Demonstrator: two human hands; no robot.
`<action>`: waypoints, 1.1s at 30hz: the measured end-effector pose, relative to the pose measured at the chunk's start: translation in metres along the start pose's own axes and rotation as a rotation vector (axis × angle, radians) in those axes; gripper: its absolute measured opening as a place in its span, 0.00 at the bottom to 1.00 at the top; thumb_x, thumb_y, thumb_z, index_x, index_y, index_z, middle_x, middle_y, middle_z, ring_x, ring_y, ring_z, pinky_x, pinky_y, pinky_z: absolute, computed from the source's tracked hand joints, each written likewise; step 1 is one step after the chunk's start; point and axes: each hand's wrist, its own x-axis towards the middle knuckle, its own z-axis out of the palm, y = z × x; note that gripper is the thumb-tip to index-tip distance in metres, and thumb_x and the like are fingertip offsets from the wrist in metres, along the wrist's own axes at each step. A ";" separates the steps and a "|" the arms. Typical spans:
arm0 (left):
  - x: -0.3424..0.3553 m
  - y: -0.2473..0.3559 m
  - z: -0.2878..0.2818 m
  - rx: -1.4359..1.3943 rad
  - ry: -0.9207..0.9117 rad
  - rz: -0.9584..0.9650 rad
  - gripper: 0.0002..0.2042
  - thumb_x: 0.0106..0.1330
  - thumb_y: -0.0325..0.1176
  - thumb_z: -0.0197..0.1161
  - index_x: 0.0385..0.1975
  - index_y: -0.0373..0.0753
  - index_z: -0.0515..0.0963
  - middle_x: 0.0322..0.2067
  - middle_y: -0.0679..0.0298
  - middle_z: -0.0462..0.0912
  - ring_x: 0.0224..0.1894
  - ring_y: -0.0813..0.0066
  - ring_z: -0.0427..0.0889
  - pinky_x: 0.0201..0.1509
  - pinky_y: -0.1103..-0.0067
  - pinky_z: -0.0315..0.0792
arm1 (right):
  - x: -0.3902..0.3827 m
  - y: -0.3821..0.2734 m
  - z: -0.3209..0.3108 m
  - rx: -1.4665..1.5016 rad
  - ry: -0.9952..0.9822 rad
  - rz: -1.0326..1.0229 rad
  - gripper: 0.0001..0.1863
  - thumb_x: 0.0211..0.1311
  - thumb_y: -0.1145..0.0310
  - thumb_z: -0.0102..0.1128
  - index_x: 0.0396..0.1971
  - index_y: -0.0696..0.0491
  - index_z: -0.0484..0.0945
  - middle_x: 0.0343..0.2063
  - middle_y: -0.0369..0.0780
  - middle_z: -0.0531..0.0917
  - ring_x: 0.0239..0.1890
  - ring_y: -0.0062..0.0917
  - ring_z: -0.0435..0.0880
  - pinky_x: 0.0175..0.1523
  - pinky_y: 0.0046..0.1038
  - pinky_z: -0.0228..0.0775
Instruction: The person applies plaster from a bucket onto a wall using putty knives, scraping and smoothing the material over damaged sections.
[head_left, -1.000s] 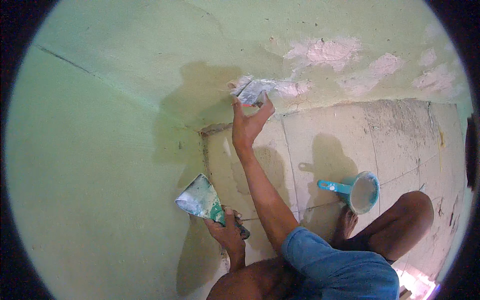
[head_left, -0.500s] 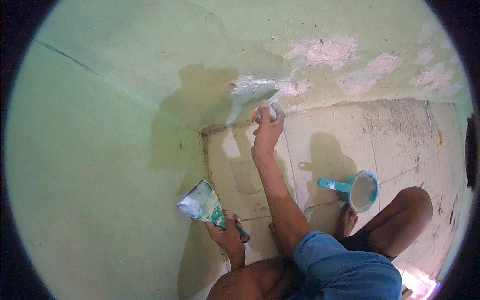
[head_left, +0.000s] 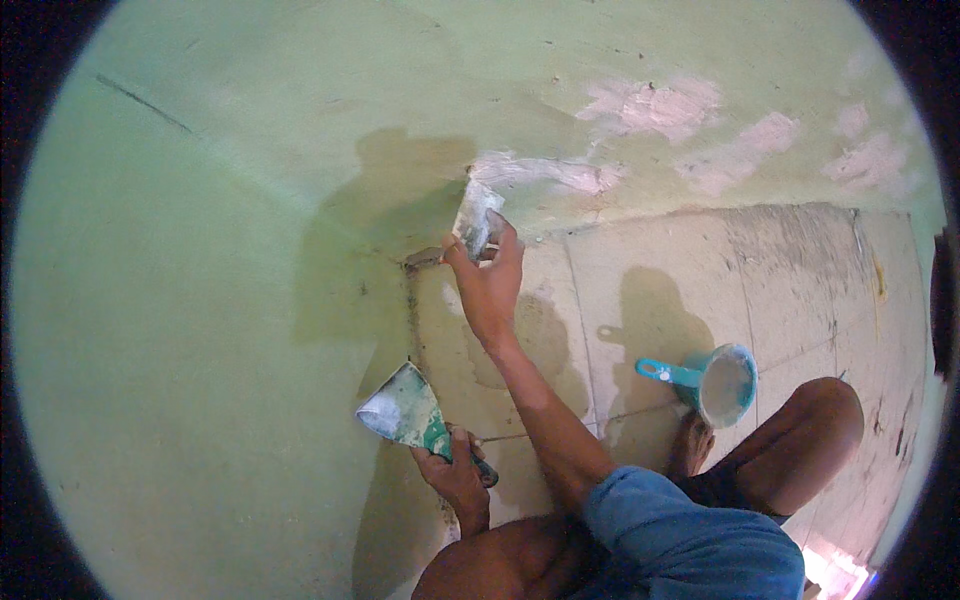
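My right hand (head_left: 488, 275) is closed around a small putty knife (head_left: 477, 212) with a pale, smeared blade. The blade's far end is at the left end of a white filler streak (head_left: 545, 172) low on the green wall (head_left: 250, 120). The handle of this knife is mostly hidden by my fingers. Lower and to the left, my left hand (head_left: 458, 480) grips a wider putty knife (head_left: 402, 408) by its green and black handle. Its broad blade points up and left, with whitish paste along the edge.
On the tiled floor (head_left: 660, 230), near my foot, sits a turquoise dipper (head_left: 728, 385) holding greyish-white paste. Its handle points left. Several pinkish-white patches (head_left: 655, 105) mark the wall to the right. My bent knee (head_left: 825, 425) is at the lower right.
My right hand has moved left along the wall, and its blade now faces me. The filler streak looks smoother and more even. My left hand has stayed in place.
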 end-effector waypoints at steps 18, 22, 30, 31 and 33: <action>0.003 -0.013 -0.013 0.027 -0.003 -0.090 0.15 0.62 0.29 0.64 0.43 0.38 0.65 0.26 0.65 0.75 0.22 0.79 0.75 0.24 0.82 0.71 | 0.001 -0.020 0.021 0.008 -0.019 0.248 0.44 0.47 0.52 0.70 0.59 0.60 0.59 0.49 0.51 0.68 0.52 0.44 0.70 0.56 0.41 0.64; 0.003 -0.009 -0.011 0.020 -0.004 -0.091 0.14 0.62 0.25 0.61 0.43 0.38 0.65 0.25 0.64 0.75 0.21 0.80 0.74 0.22 0.83 0.70 | -0.007 -0.004 0.007 0.061 -0.034 0.180 0.39 0.49 0.53 0.69 0.56 0.60 0.63 0.48 0.51 0.69 0.51 0.44 0.72 0.56 0.41 0.64; 0.006 -0.016 -0.009 -0.036 0.023 -0.082 0.13 0.61 0.22 0.60 0.42 0.38 0.65 0.24 0.64 0.74 0.20 0.79 0.74 0.21 0.83 0.69 | 0.005 -0.019 0.018 -0.012 0.031 0.107 0.32 0.51 0.58 0.68 0.49 0.64 0.67 0.38 0.49 0.75 0.47 0.35 0.74 0.52 0.36 0.67; 0.006 -0.017 -0.009 -0.033 0.033 -0.093 0.14 0.61 0.22 0.60 0.42 0.38 0.65 0.24 0.64 0.74 0.20 0.79 0.74 0.21 0.82 0.69 | 0.001 -0.022 0.016 -0.067 -0.031 0.132 0.33 0.51 0.57 0.68 0.51 0.62 0.67 0.41 0.50 0.74 0.48 0.39 0.74 0.52 0.38 0.67; 0.006 -0.017 -0.010 -0.021 0.043 -0.122 0.14 0.60 0.21 0.61 0.43 0.38 0.65 0.25 0.64 0.75 0.21 0.79 0.75 0.22 0.82 0.70 | -0.008 -0.028 0.011 -0.177 -0.157 0.181 0.36 0.50 0.54 0.68 0.55 0.58 0.66 0.47 0.52 0.71 0.49 0.48 0.74 0.53 0.42 0.67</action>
